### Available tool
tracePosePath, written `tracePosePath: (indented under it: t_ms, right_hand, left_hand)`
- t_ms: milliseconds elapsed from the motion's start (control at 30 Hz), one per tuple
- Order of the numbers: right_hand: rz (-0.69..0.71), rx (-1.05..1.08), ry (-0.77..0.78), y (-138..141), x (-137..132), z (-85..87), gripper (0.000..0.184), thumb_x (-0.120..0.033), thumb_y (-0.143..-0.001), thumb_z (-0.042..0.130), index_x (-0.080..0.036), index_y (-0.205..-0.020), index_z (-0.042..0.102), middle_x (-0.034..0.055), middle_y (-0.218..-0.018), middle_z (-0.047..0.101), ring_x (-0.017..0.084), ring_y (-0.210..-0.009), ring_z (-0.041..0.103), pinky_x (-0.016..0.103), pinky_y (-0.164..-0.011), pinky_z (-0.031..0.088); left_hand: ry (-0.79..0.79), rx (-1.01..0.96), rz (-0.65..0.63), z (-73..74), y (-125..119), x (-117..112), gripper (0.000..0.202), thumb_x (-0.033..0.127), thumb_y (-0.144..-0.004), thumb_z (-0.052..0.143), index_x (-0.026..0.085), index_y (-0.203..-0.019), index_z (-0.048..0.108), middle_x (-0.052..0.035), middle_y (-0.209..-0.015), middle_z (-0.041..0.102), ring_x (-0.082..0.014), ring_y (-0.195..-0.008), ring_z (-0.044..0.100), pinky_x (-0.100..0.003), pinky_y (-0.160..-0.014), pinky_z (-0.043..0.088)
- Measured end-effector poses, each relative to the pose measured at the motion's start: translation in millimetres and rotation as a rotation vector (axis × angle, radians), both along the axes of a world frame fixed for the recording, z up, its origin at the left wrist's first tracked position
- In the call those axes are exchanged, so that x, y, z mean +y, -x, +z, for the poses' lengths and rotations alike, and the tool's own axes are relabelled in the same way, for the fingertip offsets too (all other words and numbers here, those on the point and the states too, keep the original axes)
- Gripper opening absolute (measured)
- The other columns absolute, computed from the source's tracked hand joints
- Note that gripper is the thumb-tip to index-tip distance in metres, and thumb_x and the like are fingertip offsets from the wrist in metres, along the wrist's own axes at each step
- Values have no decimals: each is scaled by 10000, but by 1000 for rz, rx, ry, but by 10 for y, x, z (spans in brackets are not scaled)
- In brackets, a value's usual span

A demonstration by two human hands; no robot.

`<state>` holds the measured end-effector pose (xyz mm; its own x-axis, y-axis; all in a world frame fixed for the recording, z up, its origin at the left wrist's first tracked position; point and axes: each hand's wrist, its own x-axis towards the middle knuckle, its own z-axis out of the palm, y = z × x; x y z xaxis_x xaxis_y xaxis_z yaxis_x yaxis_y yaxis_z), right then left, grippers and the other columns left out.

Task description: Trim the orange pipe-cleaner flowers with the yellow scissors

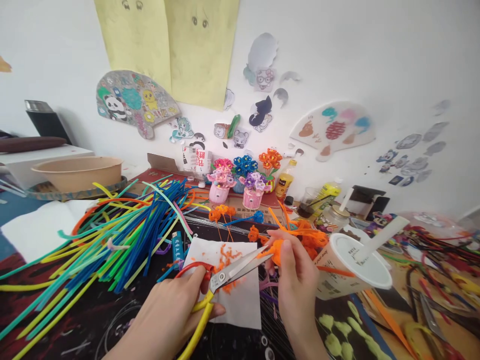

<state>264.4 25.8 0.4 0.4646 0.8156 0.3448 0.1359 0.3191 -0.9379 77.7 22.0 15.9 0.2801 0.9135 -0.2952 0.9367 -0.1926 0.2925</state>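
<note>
Trimming looks to be the step in hand: the fuzzy orange chenille piece [277,252] sits pinched in the fingertips of the right hand [296,275], held up just beyond the edge of a white paper sheet [245,311]. Coming in from its eight o'clock, the scissors [222,276] have their blade tips against it, slightly parted. The left hand [176,302] is wrapped around the red-and-yellow handles. Judging by the pose, the next snip calls for a firm pinch and a small closing of the blades, with the tips kept clear of those right fingers. Orange clippings [229,256] lie on the sheet at nine o'clock. An orange stem [339,271] sticks out past the right hand between three and four o'clock; I can't tell whether it belongs to the held piece.

Farther out, more orange chenille pieces [315,246] are heaped at three o'clock, with a lidded drink cup [330,272] just beyond. At nine o'clock stands a blue lighter [177,247], then a big spread of blue, green and yellow chenille stems [150,225]. Toward eleven, two small pink pots of chenille flowers [253,198] stand near the wall, and a bottle of yellow liquid [285,181] is at twelve.
</note>
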Motion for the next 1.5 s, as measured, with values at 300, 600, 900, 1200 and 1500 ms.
tracePosePath:
  t_ms: [300, 600, 900, 1200, 1500]
  right_hand:
    - [31, 18, -2, 7, 5, -7, 362, -495, -895, 532, -170, -946, 683, 4, -621, 592, 133, -511, 527, 232, -470, 429]
    - [46, 22, -6, -2, 0, -18, 318, -471, -895, 545, -190, -941, 687, 17, -721, 637, 115, -515, 522, 232, -475, 430]
    - [-9, -6, -13, -10, 13, 8, 353, -492, -887, 547, -171, -937, 685, 9, -658, 617, 120, -494, 527, 237, -470, 437]
    - [-33, 52, -27, 0, 2, 53, 345, -486, -900, 523, -167, -906, 656, 19, -750, 595, 104, -506, 511, 223, -458, 426]
    - [-48, 65, -15, -10, -3, 53, 339, -491, -895, 529, -176, -909, 655, 20, -763, 616, 108, -507, 516, 237, -477, 426]
  left_hand:
    - [-97, -24, -42, -66, 53, -20, 198, 431, -865, 516, 235, -837, 508, -28, -785, 705, -248, -760, 692, -269, -605, 408]
    - [-99, 18, -52, -66, 39, -11, 231, 458, -884, 492, 235, -830, 527, -43, -776, 719, -272, -748, 701, -279, -582, 400]
    - [-59, 33, -19, 26, 9, -27, 142, 379, -815, 544, 244, -813, 496, -22, -813, 713, -265, -800, 703, -268, -583, 372]
    - [-102, 3, -36, -72, 47, -30, 193, 435, -838, 503, 242, -846, 509, -27, -777, 704, -248, -774, 701, -258, -591, 395]
    - [-121, 30, -90, -90, 48, -28, 238, 469, -857, 524, 232, -865, 550, -37, -788, 722, -253, -756, 706, -257, -585, 404]
